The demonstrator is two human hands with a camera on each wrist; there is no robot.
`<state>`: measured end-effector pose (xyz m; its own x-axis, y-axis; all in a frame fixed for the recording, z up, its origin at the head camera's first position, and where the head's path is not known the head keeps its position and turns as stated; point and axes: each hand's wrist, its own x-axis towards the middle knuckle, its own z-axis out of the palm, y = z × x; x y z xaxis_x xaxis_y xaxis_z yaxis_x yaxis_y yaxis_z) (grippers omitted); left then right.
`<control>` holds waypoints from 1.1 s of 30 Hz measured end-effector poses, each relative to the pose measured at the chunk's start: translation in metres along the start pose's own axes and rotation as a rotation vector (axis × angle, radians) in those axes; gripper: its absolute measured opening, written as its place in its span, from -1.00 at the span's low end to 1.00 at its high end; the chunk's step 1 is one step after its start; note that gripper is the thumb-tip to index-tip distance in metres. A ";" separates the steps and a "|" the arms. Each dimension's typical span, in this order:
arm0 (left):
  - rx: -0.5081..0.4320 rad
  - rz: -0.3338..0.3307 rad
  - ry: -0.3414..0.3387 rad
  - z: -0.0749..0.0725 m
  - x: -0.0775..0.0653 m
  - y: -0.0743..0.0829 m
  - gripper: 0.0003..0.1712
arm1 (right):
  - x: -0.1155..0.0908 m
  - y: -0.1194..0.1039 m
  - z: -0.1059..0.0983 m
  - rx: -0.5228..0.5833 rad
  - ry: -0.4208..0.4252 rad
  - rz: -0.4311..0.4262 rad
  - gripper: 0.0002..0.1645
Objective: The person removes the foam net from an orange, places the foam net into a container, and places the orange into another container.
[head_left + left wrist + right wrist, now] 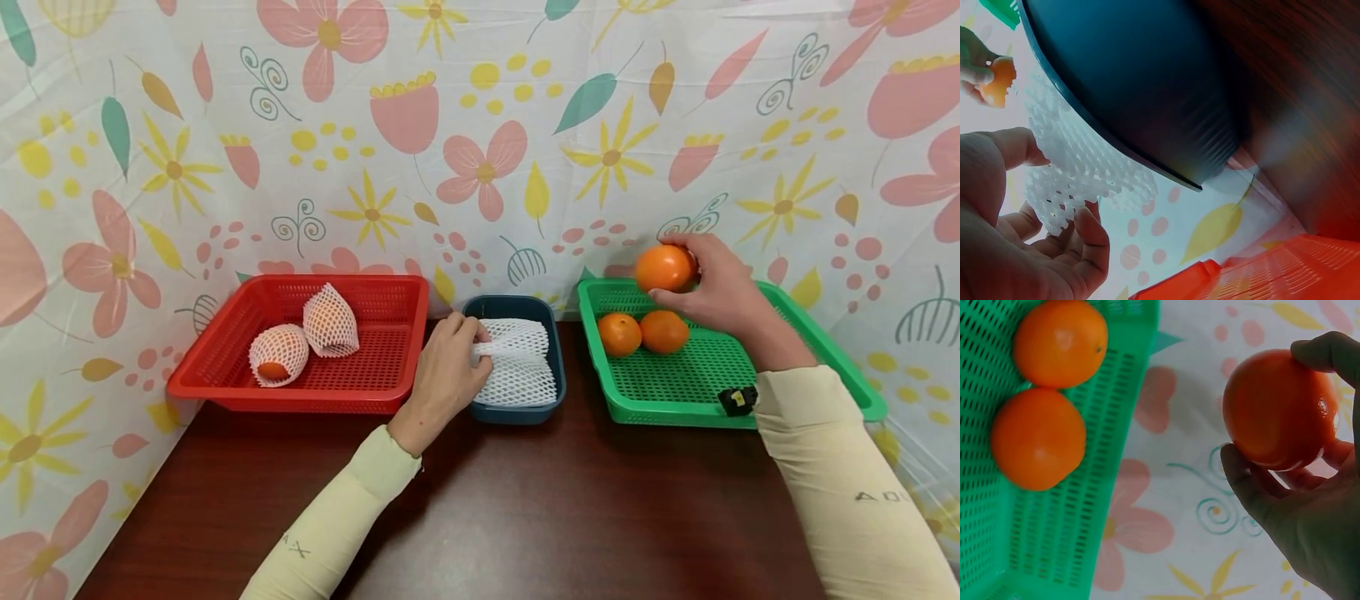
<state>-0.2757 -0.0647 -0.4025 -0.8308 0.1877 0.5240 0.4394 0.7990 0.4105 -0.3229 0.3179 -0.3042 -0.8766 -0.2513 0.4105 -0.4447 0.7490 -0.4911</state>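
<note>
My right hand (716, 287) grips an orange (666, 267) in the air over the back of the green basket (720, 414). Two more oranges, one on the left (619, 334) and one beside it (664, 332), lie in that basket. White foam net sleeves (517, 387) fill the dark blue bin (517, 414) in the middle. At the bin's left side my left hand (448, 367) pinches the end of one net sleeve (1063, 156) between thumb and fingers. The right wrist view shows the held orange (1279, 409) between thumb and fingertips.
On the left, a red basket (300, 403) holds two oranges in foam nets, one lying (279, 355) and one standing (330, 322). All three containers stand on a dark wooden table (517, 517) against a flower-patterned cloth (480, 100).
</note>
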 end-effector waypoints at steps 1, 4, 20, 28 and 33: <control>0.003 -0.001 0.000 0.000 0.000 0.000 -0.72 | 0.001 0.003 0.000 -0.013 -0.010 0.012 -0.14; 0.013 -0.003 -0.004 0.001 0.000 0.000 -0.71 | 0.002 0.012 0.000 -0.043 -0.040 0.047 -0.15; 0.002 0.037 -0.063 0.004 0.001 -0.002 -0.75 | 0.004 0.063 -0.011 -0.162 -0.111 0.251 -0.35; -0.025 0.052 -0.118 0.008 0.000 -0.005 -0.69 | 0.001 0.069 -0.015 -0.136 -0.197 0.317 -0.42; -0.009 0.091 -0.162 0.009 -0.001 -0.007 -0.64 | 0.001 0.072 -0.017 -0.106 -0.237 0.356 -0.44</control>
<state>-0.2810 -0.0650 -0.4123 -0.8314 0.3492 0.4322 0.5177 0.7695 0.3739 -0.3530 0.3820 -0.3260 -0.9952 -0.0905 0.0365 -0.0968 0.8700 -0.4834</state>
